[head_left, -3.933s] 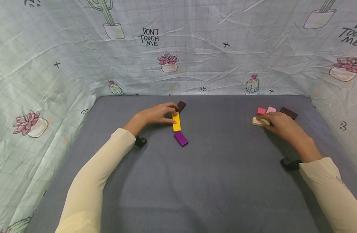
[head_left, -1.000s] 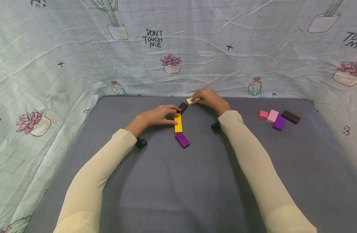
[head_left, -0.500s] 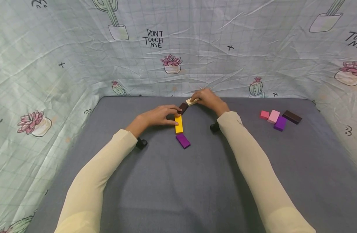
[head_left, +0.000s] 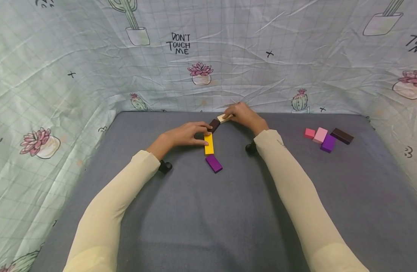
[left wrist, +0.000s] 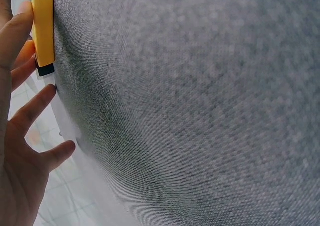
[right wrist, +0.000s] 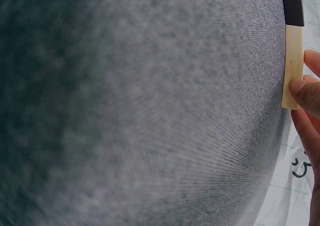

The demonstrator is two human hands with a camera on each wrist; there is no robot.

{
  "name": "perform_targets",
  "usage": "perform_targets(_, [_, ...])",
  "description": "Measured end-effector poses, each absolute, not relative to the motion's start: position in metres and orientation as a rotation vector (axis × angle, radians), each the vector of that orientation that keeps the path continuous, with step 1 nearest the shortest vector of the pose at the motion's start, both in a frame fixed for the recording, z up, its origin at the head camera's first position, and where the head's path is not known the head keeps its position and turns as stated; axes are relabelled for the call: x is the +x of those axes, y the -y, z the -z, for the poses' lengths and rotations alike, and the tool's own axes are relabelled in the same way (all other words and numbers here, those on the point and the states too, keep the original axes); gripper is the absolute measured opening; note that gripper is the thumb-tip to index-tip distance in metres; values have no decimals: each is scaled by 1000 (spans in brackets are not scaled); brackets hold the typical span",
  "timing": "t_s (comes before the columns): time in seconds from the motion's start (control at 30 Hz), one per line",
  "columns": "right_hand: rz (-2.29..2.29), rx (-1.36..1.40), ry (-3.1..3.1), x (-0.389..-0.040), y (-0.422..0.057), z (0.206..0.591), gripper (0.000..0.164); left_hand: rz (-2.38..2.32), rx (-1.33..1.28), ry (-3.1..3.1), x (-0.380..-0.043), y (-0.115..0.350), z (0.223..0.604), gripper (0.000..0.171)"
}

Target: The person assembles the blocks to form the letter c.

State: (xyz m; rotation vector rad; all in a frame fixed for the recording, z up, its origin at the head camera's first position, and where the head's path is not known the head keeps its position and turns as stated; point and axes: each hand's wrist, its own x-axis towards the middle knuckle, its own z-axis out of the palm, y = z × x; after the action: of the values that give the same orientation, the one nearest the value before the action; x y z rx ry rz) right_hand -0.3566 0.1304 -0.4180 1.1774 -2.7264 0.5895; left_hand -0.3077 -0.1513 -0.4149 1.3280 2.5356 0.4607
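Observation:
In the head view a curved row of small blocks lies on the grey cloth. My right hand (head_left: 242,115) pinches a pale wooden block (right wrist: 291,60) at the row's far end, its end meeting a dark brown block (head_left: 213,125). My left hand (head_left: 186,134) rests its thumb and fingertips on a yellow block (head_left: 209,145), with its fingers spread; one finger reaches the dark brown block. Below the yellow block, a purple block (head_left: 213,164) lies at a slant. In the left wrist view, fingertips touch the side of the yellow block.
Apart at the right lie a red block (head_left: 309,133), a pink block (head_left: 320,135), another purple block (head_left: 328,143) and another dark brown block (head_left: 342,136). A patterned curtain (head_left: 235,75) hangs behind the table (head_left: 208,219) and along its sides.
My right hand has carried the wooden block from the right-hand group to the far end of the row and slid it against the dark brown block. My left hand has stayed in place.

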Motion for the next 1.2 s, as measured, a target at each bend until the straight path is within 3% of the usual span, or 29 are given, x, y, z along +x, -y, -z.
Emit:
perform_targets(0.7, [-605,1151,2782,-351,-139,407,18,-468,1326,-2530,-308,152,416,49])
perform_targets(1.2, [-452,1141,2730,-295,-244,377,21,-475,1337,-2535,-308,151,417,49])
